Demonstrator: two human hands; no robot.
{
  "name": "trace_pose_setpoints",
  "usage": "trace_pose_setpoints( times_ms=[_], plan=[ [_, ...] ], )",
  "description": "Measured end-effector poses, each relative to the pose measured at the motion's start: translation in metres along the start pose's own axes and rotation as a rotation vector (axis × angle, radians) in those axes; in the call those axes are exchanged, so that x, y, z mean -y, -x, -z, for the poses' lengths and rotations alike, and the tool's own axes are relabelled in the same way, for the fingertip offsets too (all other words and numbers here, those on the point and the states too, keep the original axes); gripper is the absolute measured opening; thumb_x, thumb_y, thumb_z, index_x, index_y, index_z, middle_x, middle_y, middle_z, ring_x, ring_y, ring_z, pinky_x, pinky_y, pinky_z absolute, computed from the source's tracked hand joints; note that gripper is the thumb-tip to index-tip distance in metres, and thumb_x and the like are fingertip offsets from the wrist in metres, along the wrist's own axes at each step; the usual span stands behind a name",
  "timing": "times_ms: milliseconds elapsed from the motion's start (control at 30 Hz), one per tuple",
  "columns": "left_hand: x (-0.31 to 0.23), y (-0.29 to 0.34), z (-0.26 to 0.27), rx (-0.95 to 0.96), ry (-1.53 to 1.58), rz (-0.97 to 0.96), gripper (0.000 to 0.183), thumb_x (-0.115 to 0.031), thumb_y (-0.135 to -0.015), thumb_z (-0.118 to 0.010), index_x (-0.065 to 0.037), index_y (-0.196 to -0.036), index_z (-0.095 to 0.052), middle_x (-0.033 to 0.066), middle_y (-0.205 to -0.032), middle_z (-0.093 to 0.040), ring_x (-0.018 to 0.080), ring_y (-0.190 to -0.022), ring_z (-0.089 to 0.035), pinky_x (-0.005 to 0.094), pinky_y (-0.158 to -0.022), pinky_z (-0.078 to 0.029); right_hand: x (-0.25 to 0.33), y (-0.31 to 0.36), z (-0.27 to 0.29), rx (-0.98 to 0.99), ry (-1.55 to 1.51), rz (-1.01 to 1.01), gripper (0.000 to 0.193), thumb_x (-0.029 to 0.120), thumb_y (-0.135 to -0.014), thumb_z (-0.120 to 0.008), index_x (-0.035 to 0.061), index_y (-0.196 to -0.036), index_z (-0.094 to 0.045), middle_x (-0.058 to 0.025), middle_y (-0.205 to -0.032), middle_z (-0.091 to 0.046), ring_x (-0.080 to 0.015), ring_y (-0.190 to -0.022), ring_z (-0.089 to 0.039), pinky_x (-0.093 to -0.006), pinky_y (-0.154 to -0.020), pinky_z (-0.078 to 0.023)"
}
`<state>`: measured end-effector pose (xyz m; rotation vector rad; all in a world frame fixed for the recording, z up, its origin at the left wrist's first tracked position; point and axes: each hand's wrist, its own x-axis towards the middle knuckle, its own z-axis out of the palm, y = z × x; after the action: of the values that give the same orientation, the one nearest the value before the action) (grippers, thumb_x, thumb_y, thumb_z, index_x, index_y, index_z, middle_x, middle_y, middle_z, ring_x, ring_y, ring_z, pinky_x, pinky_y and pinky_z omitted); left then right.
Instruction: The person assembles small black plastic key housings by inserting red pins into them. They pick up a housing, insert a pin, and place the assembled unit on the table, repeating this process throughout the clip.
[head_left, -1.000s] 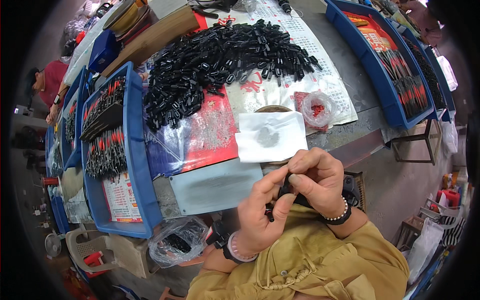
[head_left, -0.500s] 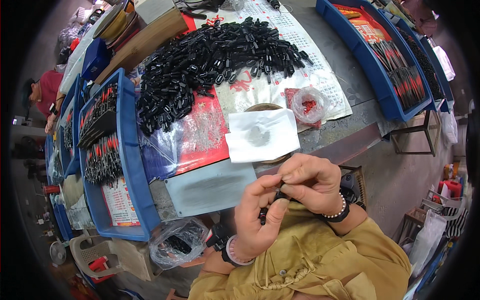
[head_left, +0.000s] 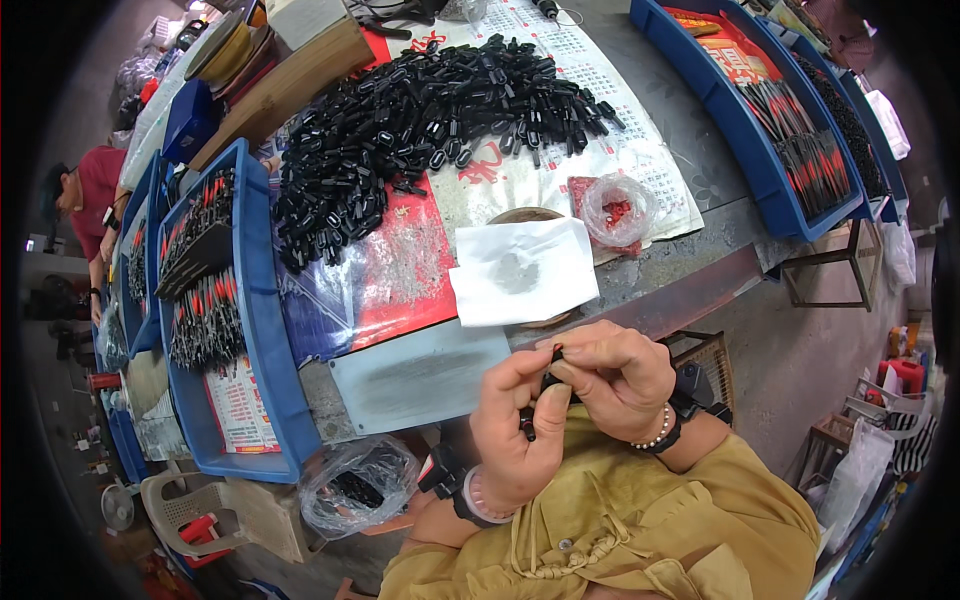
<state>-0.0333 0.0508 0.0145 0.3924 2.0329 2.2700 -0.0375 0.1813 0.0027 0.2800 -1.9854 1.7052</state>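
In front of my chest, both hands are closed and meet fingertip to fingertip. Held in my left hand (head_left: 512, 432) is a small black plastic part (head_left: 549, 381), mostly covered by the fingers. A dark rounded end (head_left: 527, 424) shows lower in the same palm; I cannot tell whether it belongs to the same part. My right hand (head_left: 628, 385) pinches the upper end of the part, where a tiny reddish spot shows. Beyond the hands lies a folded white paper (head_left: 560, 262) with a grey smudge, over a round board. A clear plastic bag (head_left: 598, 215) with small red pieces sits beside it.
A large heap of glossy black parts (head_left: 440, 120) covers the table's far side. A blue tray (head_left: 270, 400) of red-and-black pieces stands left, another blue tray (head_left: 700, 95) right. A grey plate (head_left: 420, 375) lies at the near edge. A person in red (head_left: 98, 200) is far left.
Both hands have shifted slightly down, and my right fingers have turned, uncovering more of the black part's upper end. At the far left, the person has moved a little.
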Motion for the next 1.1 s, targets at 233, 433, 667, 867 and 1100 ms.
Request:
trace_pose_setpoints(
  times_ms=[233, 433, 667, 867, 1100],
  plan=[
    [0.001, 0.003, 0.009, 0.032, -0.002, 0.04, 0.029, -0.005, -0.093, -0.059, 0.005, -0.118, -0.047, 0.0082, -0.097, -0.062, 0.0055, -0.079, -0.055, 0.0186, -0.071, -0.045, 0.001, 0.007, -0.009, -0.07, -0.418, -0.199, 0.018, -0.006, -0.085, -0.065, -0.0015, -0.101, -0.058, -0.0122, -0.095, -0.068, -0.0137, -0.082, -0.066, -0.0251, -0.07, -0.054],
    [-0.003, 0.0, 0.006, 0.054, 0.113, 0.081, 0.026, -0.004, -0.094, -0.057, 0.003, -0.116, -0.047, 0.0108, -0.1, -0.063, 0.0065, -0.077, -0.056, 0.0192, -0.07, -0.046, 0.003, 0.003, 0.001, -0.019, -0.524, -0.362, 0.021, -0.005, -0.091, -0.055, -0.0027, -0.112, -0.056, -0.0088, -0.095, -0.067, -0.0078, -0.077, -0.063, -0.0217, -0.068, -0.052],
    [-0.004, -0.008, 0.007, 0.036, 0.138, 0.169, 0.027, -0.009, -0.095, -0.055, -0.003, -0.118, -0.042, 0.0046, -0.081, -0.06, 0.002, -0.058, -0.047, 0.0147, -0.048, -0.032, -0.002, -0.006, 0.005, 0.027, -0.515, -0.432, 0.013, -0.002, -0.091, -0.058, -0.0017, -0.104, -0.062, -0.0054, -0.089, -0.068, -0.0044, -0.071, -0.061, -0.0189, -0.062, -0.051],
    [-0.001, -0.009, 0.009, 0.031, 0.201, 0.176, 0.03, -0.011, -0.095, -0.055, -0.002, -0.12, -0.04, 0.0042, -0.075, -0.059, 0.002, -0.052, -0.042, 0.0157, -0.046, -0.031, -0.006, -0.015, 0.01, 0.059, -0.617, -0.56, 0.009, -0.001, -0.089, -0.061, 0.0001, -0.098, -0.06, -0.0061, -0.084, -0.067, -0.0055, -0.068, -0.062, -0.0187, -0.059, -0.051],
    [-0.008, -0.011, 0.019, 0.111, 0.249, 0.229, 0.037, -0.01, -0.096, -0.054, 0.003, -0.126, -0.039, 0.0052, -0.079, -0.06, 0.0054, -0.065, -0.05, 0.0182, -0.06, -0.039, -0.017, -0.023, 0.013, 0.084, -0.908, -0.655, 0.008, 0.001, -0.087, -0.065, 0.0028, -0.088, -0.057, -0.0067, -0.079, -0.066, -0.0065, -0.06, -0.06, -0.0179, -0.054, -0.047]
  ],
)
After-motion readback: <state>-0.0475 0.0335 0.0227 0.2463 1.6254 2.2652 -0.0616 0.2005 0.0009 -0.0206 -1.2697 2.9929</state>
